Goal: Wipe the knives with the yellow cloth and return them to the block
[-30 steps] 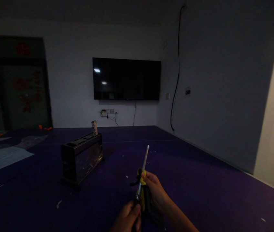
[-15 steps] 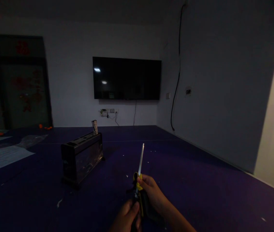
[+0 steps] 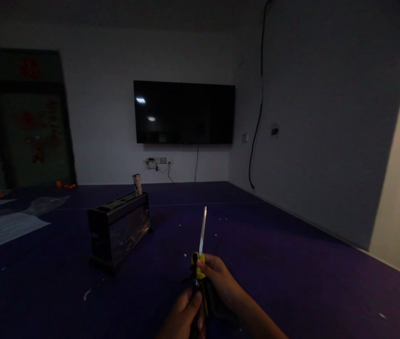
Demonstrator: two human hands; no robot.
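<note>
A screwdriver (image 3: 203,231) points up and away in front of me, its bright metal shaft rising from a yellow and black part. My right hand (image 3: 219,280) is closed round that yellow part, thumb on top. Just below and to the left, my left hand (image 3: 186,313) is wrapped round a dark-handled tool (image 3: 196,288) with a shiny metal collar. This tool's upper end meets or lies against the yellow part; darkness hides whether they are joined. Both hands are close together above the purple surface (image 3: 274,273).
A long black box-like device (image 3: 125,226) stands on the left, with a patterned cylinder (image 3: 137,185) upright at its far end. Papers (image 3: 9,230) and clear plastic (image 3: 46,205) lie further left. White scraps (image 3: 86,295) dot the surface. A television (image 3: 186,113) hangs on the far wall.
The screwdriver and both hands have shifted slightly to the left in view. My grip looks the same, and the view itself has tilted a little.
</note>
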